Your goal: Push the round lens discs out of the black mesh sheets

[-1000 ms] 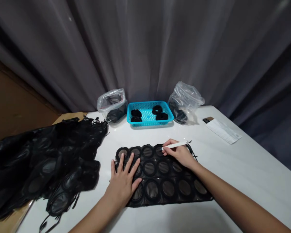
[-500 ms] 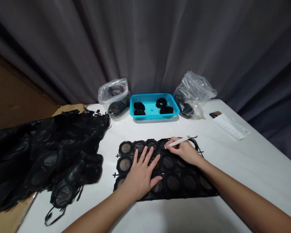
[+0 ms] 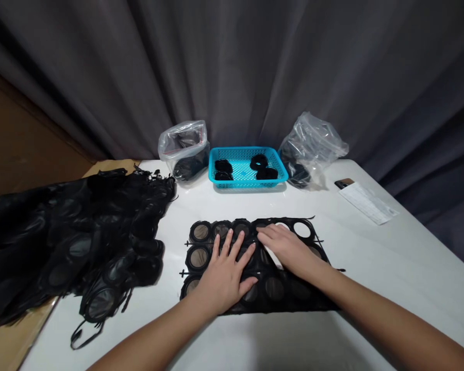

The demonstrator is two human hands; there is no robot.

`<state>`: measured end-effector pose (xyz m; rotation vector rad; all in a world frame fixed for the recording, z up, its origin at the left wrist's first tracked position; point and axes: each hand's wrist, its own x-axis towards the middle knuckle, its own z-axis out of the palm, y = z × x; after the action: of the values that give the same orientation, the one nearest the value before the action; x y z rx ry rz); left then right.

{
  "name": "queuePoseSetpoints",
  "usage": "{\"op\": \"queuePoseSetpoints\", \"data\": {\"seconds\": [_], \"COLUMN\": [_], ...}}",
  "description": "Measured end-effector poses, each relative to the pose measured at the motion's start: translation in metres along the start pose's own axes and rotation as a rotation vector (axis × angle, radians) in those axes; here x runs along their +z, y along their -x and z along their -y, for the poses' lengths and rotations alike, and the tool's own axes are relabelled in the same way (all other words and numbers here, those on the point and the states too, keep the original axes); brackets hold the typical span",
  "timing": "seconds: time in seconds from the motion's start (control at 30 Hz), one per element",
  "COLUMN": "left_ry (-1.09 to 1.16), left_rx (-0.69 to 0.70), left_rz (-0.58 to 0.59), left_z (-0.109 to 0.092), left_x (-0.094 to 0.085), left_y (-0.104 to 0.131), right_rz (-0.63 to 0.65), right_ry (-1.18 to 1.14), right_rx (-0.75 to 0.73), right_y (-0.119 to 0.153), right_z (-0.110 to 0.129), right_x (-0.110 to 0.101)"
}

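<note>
My left hand point(image 3: 225, 275) lies flat, fingers spread, pinning the black ring sheet point(image 3: 255, 265); right hand point(image 3: 288, 250) presses beside it, white tool point(image 3: 272, 255) underneath.

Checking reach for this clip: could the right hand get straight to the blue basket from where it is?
Probably yes. The right hand lies flat on the black ring sheet, and only bare table separates it from the blue basket.

No legible text anywhere
</note>
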<state>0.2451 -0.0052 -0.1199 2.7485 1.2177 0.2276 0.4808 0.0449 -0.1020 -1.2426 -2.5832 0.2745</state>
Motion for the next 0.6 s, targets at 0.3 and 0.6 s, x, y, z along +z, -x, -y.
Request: {"op": "queuePoseSetpoints", "data": {"seconds": [0.3, 0.6], "left_ry": [-0.087, -0.104], "left_rx": [-0.045, -0.1], "left_rz": [-0.036, -0.072], "left_z": [0.004, 0.013], "left_x": [0.003, 0.009], "left_y": [0.017, 0.034], "right_rz": [-0.324, 0.066], "right_ry": [-0.309, -0.602], "right_rx": [0.448, 0.235], "right_y": [-0.021, -0.044], "right_z": [-0.016, 0.027], "right_x": [-0.022, 0.003]}}
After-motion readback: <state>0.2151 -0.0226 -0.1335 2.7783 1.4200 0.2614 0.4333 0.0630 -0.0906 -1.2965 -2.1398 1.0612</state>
